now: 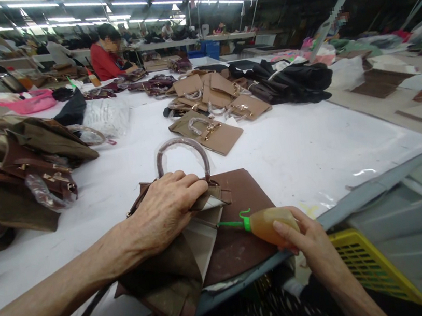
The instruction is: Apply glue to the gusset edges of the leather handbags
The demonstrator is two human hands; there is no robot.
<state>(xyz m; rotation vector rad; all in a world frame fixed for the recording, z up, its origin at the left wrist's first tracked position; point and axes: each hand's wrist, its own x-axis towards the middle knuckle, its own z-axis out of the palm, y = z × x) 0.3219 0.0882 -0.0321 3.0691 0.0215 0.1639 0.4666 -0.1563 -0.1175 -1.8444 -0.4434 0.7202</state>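
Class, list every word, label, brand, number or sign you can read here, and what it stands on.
None can be read.
Bottle in the right hand: no readable text.
Bag under the left hand: none readable.
Blue boxes behind: too small and blurred to tell.

- Left hand, bare (174, 205): back upward, fingers set close together and bent downward at the knuckles, fingertips and thumb hidden.
- Left forearm, bare and slender (74, 276): stretched out behind that hand, wrist nearly straight.
- Right hand, bare (303, 231): right of the left hand, well apart; fingers curled in a closed grip, thumb laid across the near side, tip leftward.
- Right forearm, bare (352, 284): slanting down and rightward from the grip.
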